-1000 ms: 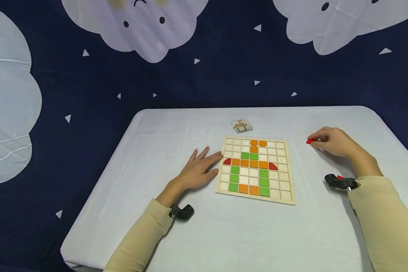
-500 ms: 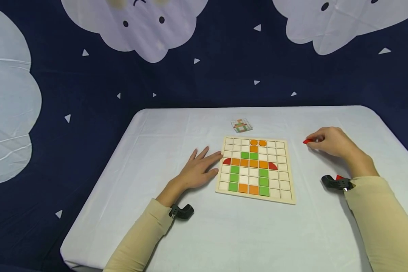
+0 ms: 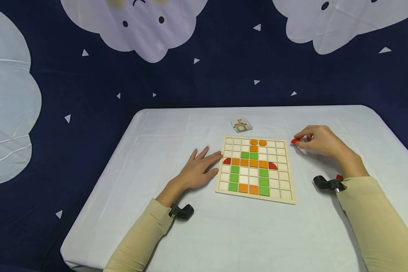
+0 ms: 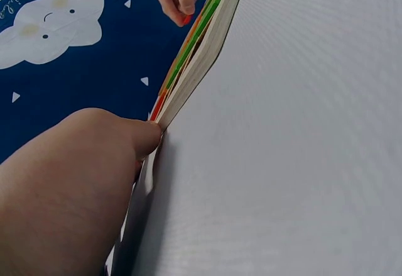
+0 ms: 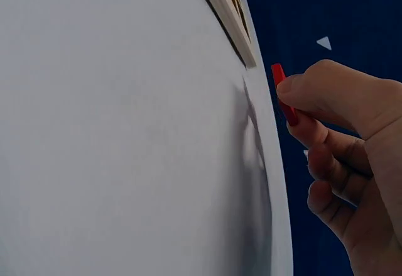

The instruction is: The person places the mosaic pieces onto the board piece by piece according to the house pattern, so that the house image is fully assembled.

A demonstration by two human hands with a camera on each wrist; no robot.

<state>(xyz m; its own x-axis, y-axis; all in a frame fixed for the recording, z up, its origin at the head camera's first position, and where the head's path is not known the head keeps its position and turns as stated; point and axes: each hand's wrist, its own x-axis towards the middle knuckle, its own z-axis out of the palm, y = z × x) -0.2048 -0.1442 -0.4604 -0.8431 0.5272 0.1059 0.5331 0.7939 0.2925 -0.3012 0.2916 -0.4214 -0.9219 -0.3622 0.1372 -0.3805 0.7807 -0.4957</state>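
A wooden grid board point(image 3: 282, 194) lies on the white table, with orange, green and red tiles set in several of its squares. My left hand point(image 3: 198, 172) rests spread on the table, fingertips touching the board's left edge. In the left wrist view the left thumb point(image 4: 146, 138) meets the board's side. Just off the board's upper right corner, my right hand point(image 3: 321, 140) pinches a small red tile point(image 3: 295, 141) with a rounded edge. The right wrist view shows that red tile point(image 5: 286, 93) edge-on between thumb and fingers, raised above the table.
A small pattern card point(image 3: 241, 125) lies behind the board. Another red piece point(image 3: 339, 176) shows partly behind the right wrist camera point(image 3: 328, 183). Beyond the table point(image 3: 176, 121) hangs a dark blue cloth with clouds and triangles.
My right hand has moved left with the red tile, from the table's right side to near the board's upper right corner. The left hand and the board have stayed put.
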